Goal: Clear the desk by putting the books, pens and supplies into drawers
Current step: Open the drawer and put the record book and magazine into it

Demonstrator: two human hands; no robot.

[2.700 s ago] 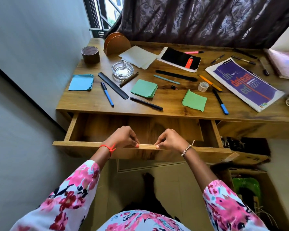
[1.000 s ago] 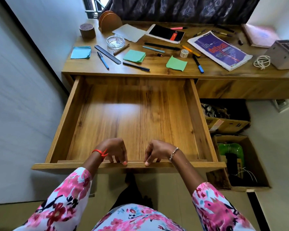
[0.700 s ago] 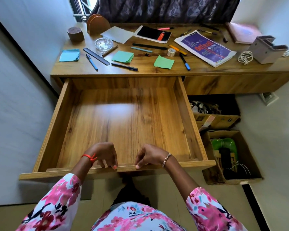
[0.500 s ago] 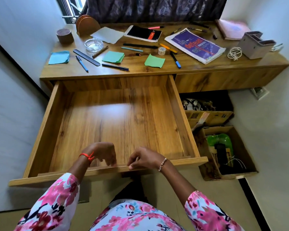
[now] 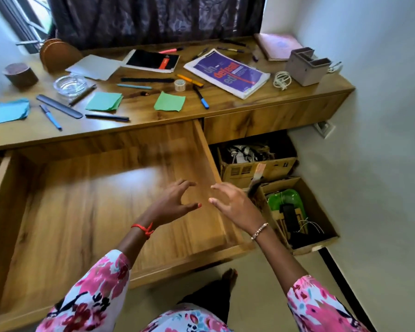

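Observation:
The wide wooden drawer (image 5: 86, 202) stands pulled far out below the desk top (image 5: 139, 116), with nothing inside it. My left hand (image 5: 173, 204) hovers open over the drawer's right part. My right hand (image 5: 235, 204) is open above the drawer's right wall. Neither holds anything. On the desk lie a purple booklet (image 5: 228, 73), a black notebook (image 5: 153, 60), a pink book (image 5: 277, 45), green paper squares (image 5: 169, 101), a blue paper (image 5: 10, 111), a tape roll (image 5: 179, 85), a dark ruler (image 5: 58, 106) and several pens, one being a blue pen (image 5: 50, 116).
A glass ashtray (image 5: 70, 83), a grey organiser (image 5: 307, 65), a white cable (image 5: 282, 80) and a brown pot (image 5: 21, 74) also sit on the desk. A second drawer front (image 5: 273, 118) at the right is closed. Cardboard boxes (image 5: 304, 212) stand on the floor under it.
Both hands have let go of the drawer's front edge and risen, fingers spread, over its right side. My view has swung to the right.

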